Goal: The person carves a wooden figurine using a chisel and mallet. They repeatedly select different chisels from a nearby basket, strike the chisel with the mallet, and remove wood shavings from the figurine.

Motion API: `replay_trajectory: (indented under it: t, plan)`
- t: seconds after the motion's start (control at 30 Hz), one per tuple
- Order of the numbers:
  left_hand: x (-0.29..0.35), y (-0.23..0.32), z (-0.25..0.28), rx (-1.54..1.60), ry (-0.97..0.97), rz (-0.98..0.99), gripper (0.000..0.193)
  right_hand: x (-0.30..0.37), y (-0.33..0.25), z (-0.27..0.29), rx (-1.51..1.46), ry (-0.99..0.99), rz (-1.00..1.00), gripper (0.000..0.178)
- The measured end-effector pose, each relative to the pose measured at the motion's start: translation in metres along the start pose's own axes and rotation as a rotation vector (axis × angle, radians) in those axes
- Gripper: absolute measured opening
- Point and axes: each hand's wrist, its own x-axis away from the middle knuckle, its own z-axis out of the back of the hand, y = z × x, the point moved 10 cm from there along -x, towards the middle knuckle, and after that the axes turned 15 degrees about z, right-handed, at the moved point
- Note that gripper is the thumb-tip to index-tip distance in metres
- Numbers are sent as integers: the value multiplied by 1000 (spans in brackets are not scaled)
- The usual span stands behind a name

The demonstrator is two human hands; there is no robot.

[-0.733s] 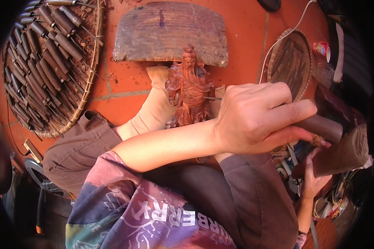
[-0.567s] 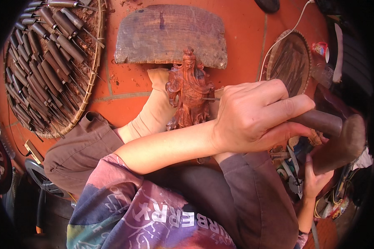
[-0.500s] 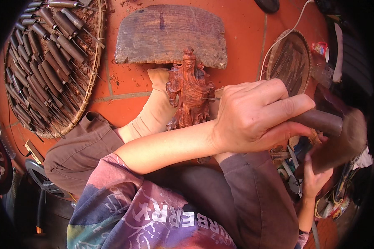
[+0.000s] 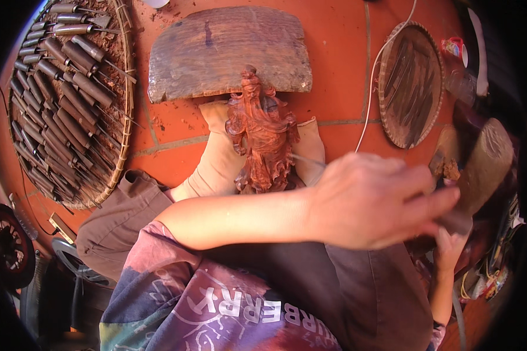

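A reddish-brown carved wooden figure (image 4: pixel 256 137) in long robes stands between my feet, which wear beige socks (image 4: pixel 216 153). My left arm crosses in front of it to the right. The fingers of my left hand (image 4: pixel 372 202) are closed round a chisel (image 4: pixel 305 158), and its thin metal blade points at the figure's lower right side. Whether the tip touches the wood I cannot tell. At the far right my right hand (image 4: pixel 449 248), partly hidden, grips a worn wooden mallet (image 4: pixel 490 164) with a rough, chipped head. The mallet is apart from the figure.
A thick worn wooden board (image 4: pixel 228 55) lies beyond the figure on the orange tiled floor (image 4: pixel 339 70). On the left a round woven tray (image 4: pixel 130 70) holds several wood-handled chisels. A smaller tray (image 4: pixel 386 126) with thin blades is on the right, beside a white cable (image 4: pixel 376 76).
My left hand has turned, so the chisel's handle end sits lower and its blade slopes more. The mallet has swung upward and away on the right. The whole view has shifted slightly.
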Motion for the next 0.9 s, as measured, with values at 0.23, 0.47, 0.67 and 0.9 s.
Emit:
replay_trajectory:
  t: [0.23, 0.47, 0.67, 0.9]
  plan:
    - [-6, -36, -7, -17, 31, 107, 43, 6, 21, -14, -12, -93, -105, 24]
    - [-2, -40, -11, -36, -27, 125, 40, 10, 21, -20, -72, -73, -177, 22]
    - [0, -40, -14, -64, -54, 126, 39, 10, 20, -21, -47, -105, -181, 26]
    - [0, -40, -15, -64, -74, 128, 39, 13, 24, -23, -60, -112, -193, 27]
